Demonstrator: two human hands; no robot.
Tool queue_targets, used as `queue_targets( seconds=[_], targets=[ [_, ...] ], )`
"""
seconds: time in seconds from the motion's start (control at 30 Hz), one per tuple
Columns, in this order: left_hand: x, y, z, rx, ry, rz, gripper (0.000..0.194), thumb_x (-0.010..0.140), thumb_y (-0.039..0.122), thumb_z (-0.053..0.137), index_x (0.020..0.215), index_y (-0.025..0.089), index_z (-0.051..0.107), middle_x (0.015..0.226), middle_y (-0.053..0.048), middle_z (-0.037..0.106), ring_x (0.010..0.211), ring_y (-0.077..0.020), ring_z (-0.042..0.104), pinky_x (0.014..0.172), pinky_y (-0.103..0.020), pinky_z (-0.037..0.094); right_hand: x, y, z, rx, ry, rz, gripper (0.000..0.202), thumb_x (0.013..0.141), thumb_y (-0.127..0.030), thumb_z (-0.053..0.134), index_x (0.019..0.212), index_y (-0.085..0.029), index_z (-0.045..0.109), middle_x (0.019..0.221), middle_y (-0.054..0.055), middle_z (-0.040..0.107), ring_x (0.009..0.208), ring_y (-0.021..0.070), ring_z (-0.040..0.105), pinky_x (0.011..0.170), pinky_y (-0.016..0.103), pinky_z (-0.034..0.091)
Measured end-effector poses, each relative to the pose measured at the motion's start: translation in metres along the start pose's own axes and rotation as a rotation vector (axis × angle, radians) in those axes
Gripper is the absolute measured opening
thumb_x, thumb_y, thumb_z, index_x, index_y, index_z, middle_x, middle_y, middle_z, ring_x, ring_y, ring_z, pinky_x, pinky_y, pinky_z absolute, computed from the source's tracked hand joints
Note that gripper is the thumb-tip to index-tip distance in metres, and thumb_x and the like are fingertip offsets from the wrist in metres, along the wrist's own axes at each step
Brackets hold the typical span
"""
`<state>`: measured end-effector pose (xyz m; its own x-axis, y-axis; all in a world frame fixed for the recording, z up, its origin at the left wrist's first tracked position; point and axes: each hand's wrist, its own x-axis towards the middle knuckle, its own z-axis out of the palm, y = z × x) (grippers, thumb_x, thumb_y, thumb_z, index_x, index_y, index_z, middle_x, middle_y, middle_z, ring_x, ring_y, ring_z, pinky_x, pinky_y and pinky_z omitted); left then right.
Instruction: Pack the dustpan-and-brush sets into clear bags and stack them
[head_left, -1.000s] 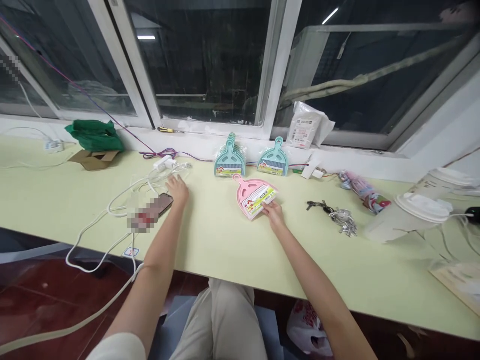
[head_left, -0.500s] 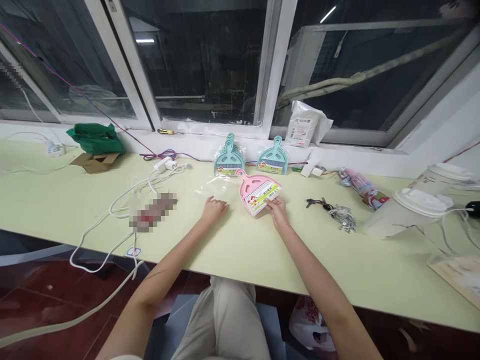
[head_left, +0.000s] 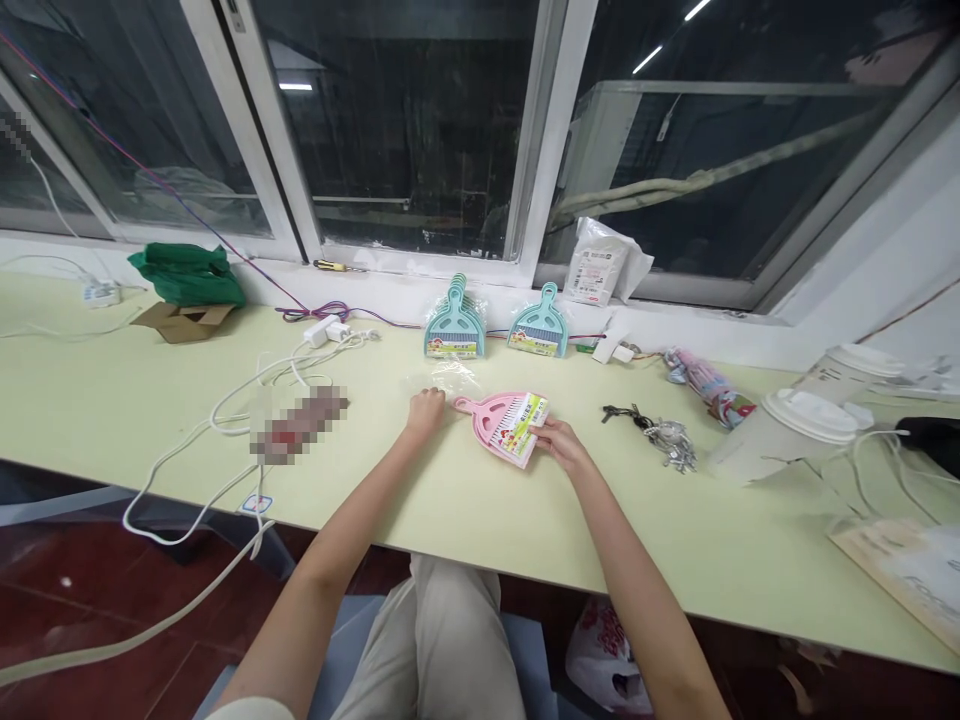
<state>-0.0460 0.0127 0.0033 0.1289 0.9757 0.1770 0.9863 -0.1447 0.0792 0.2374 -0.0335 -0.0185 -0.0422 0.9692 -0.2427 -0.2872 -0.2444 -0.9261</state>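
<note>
Both arms stretched forward, forearms bare, converging toward centre. Left hand [head_left: 425, 410] knuckles up, fingers curled down, loosely closed. Right hand [head_left: 559, 445] palm down, fingers bent in a pinch, wrist straight.

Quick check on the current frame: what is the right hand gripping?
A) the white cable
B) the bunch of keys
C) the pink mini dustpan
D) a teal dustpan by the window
C: the right hand grips the wide end of the pink mini dustpan on the table; the keys lie apart to its right and the teal dustpans stand untouched by the window.
</note>
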Motion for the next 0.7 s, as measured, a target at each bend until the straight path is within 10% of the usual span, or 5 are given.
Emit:
queue_targets(
  seconds=[0.23,0.47,0.7],
  targets=[
    [0.003,0.016,0.000,0.099,0.274,0.065,0.035,0.088,0.005,0.034,0.099,0.010,0.066,0.107,-0.019,0.063,0.105,-0.0312,0.055,0.076,-0.038,0.045,0.005,0.009,0.018,0.146,0.208,-0.147,0.026,0.060,-0.008,0.077,0.083,-0.018,0.068,0.081,0.003,0.076,0.079,0.0202,0.073,0.074,0.032,0.063],
    [0.003,0.057,-0.007,-0.022,0.531,0.267,0.027,0.090,0.013,0.042,0.098,0.015,0.068,0.111,-0.013,0.066,0.108,-0.0269,0.055,0.105,-0.045,0.034,0.000,0.002,0.022,0.080,0.030,-0.206,0.043,0.053,-0.020,0.084,0.093,-0.016,0.069,0.083,0.006,0.076,0.077,0.0225,0.073,0.072,0.034,0.062],
    [-0.012,0.084,-0.015,-0.422,0.521,0.292,0.025,0.090,0.032,0.051,0.109,0.024,0.064,0.132,-0.011,0.056,0.131,-0.0286,0.042,0.116,-0.055,0.010,0.005,0.007,0.021,0.193,0.197,-0.268,0.037,0.053,-0.024,0.083,0.086,-0.016,0.069,0.088,0.006,0.075,0.085,0.0220,0.072,0.078,0.033,0.061]
  ],
)
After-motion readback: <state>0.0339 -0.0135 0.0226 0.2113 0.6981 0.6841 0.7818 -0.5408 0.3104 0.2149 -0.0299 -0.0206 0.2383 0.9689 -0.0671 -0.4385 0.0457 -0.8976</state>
